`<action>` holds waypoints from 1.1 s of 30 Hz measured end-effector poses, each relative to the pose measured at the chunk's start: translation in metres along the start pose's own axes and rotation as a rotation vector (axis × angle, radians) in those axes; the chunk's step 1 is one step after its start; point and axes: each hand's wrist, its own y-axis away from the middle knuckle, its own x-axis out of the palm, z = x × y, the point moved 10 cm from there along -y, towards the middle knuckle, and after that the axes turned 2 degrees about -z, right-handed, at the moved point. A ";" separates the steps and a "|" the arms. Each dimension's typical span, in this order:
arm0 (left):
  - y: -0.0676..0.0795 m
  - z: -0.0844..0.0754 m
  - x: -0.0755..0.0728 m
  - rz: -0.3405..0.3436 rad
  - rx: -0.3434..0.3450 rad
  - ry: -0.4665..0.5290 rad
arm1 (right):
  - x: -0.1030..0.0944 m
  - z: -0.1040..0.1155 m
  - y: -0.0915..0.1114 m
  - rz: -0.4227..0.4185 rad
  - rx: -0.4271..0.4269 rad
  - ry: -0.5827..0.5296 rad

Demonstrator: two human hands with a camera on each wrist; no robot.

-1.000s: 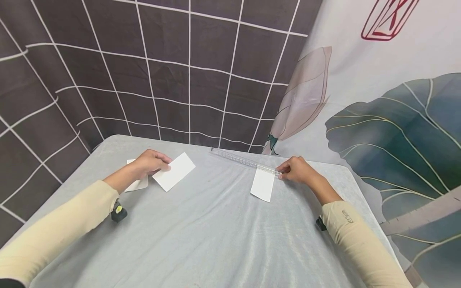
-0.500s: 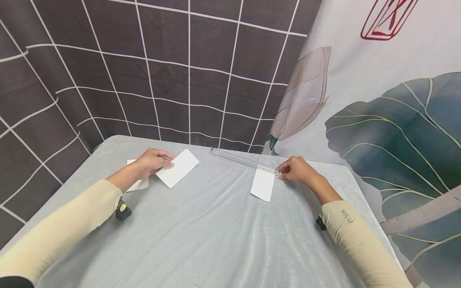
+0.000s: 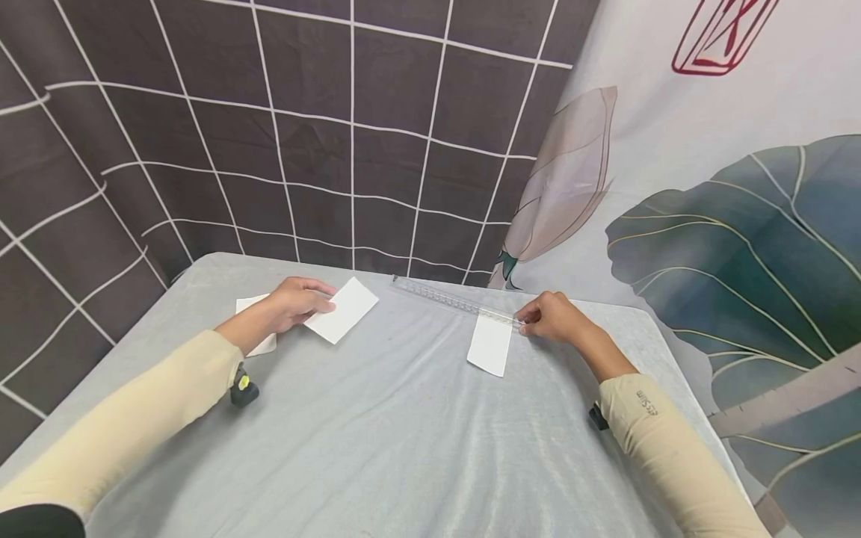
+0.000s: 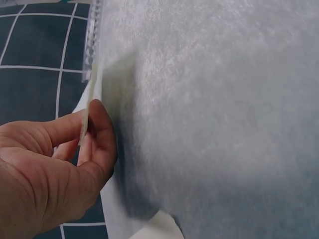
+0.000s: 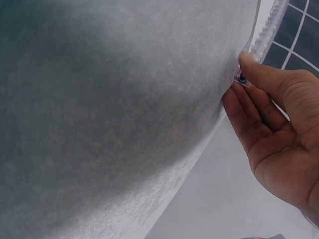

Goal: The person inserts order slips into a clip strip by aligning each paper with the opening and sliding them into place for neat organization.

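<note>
My left hand (image 3: 294, 302) pinches a white card (image 3: 344, 311) between thumb and fingers, tilted above the table. The left wrist view shows that held card (image 4: 92, 94) almost edge-on, its shadow falling on the cloth. More white card (image 3: 267, 345) lies behind my left wrist, partly hidden. With thumb and fingers, my right hand (image 3: 554, 317) pinches the right end of a long clear plastic strip (image 3: 437, 293) with a row of small ridges. Close up in the right wrist view, the strip (image 5: 271, 32) ends at my fingertips. Another white card (image 3: 489, 347) extends toward me from the strip's right part.
A pale grey cloth covers the table (image 3: 403, 433), and the strip lies along its far edge. Behind stands a dark curtain (image 3: 303, 149) with a white grid. A white curtain (image 3: 646, 119) with leaf and flower prints hangs at the right.
My left hand has moved right and slightly away from me with its card, toward the strip. My right hand, the strip and its card have stayed in place.
</note>
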 end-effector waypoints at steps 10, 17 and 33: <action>-0.004 -0.001 0.008 -0.017 0.005 0.038 | 0.000 0.001 -0.002 -0.001 -0.002 0.014; -0.007 -0.004 0.013 -0.021 0.007 0.075 | -0.001 0.001 -0.002 -0.005 0.002 0.019; -0.017 -0.017 0.034 -0.053 0.015 0.122 | -0.001 0.001 0.000 0.000 0.001 0.014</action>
